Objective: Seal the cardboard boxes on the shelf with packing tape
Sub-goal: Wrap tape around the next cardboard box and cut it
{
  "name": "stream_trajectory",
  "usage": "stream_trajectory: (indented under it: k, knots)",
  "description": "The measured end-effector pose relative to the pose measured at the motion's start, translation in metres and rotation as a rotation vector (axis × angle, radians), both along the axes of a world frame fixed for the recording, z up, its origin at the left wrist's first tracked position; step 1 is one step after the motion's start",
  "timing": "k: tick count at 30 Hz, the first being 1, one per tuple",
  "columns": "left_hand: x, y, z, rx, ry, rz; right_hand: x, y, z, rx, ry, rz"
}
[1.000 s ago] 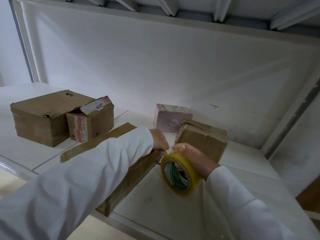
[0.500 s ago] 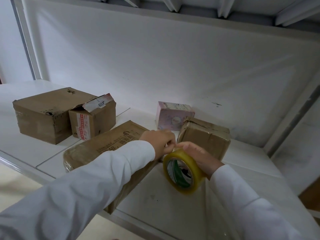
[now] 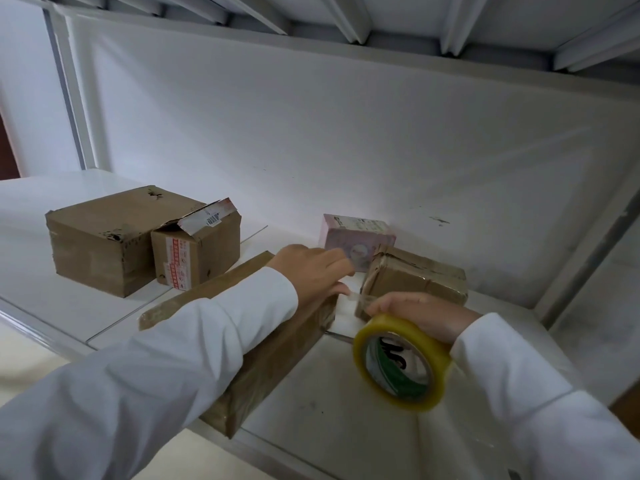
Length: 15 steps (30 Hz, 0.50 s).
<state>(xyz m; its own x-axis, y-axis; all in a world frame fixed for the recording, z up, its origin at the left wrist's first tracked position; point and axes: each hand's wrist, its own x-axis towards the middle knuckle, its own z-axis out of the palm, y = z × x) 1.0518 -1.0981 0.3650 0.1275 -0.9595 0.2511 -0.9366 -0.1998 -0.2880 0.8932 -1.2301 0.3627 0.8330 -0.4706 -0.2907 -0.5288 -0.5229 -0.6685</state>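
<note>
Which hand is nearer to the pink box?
Left. The left hand reaches just beside the pink box; the right hand grips the tape roll farther forward.

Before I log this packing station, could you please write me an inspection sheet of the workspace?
Surface: white metal shelf, scuffed.
Job's things: long brown cardboard box under the left forearm; yellow-rimmed roll of clear packing tape, a clear strip stretched from it to the box end; squat taped brown box behind; large brown box; small brown box with a torn flap.
Clutter: pink printed carton by the back panel.
Grippers: left hand pinches the strip; right hand holds the roll.
Cables: nothing seen.
Surroundings: white back panel; ribbed shelf overhead.
</note>
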Motion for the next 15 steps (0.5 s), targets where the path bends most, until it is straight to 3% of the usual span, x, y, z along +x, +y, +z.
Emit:
stream_trajectory:
  k: [5,8,10,12,15]
  knots:
    - [0.013,0.008,0.006,0.021,-0.028,0.023,-0.006,-0.004,0.027,-0.038,0.051,0.111]
    - [0.023,0.013,0.002,-0.015,0.081,0.034,-0.009,-0.005,0.038,-0.084,0.065,0.158]
    - [0.016,0.015,-0.003,-0.149,0.372,0.021,-0.008,-0.001,0.043,-0.106,0.071,0.156]
    - [-0.003,0.012,-0.005,-0.265,0.881,0.043,-0.006,0.006,0.047,-0.122,0.072,0.152]
    - [-0.03,0.005,0.001,-0.27,1.446,0.141,-0.003,0.014,0.049,-0.175,0.076,0.144]
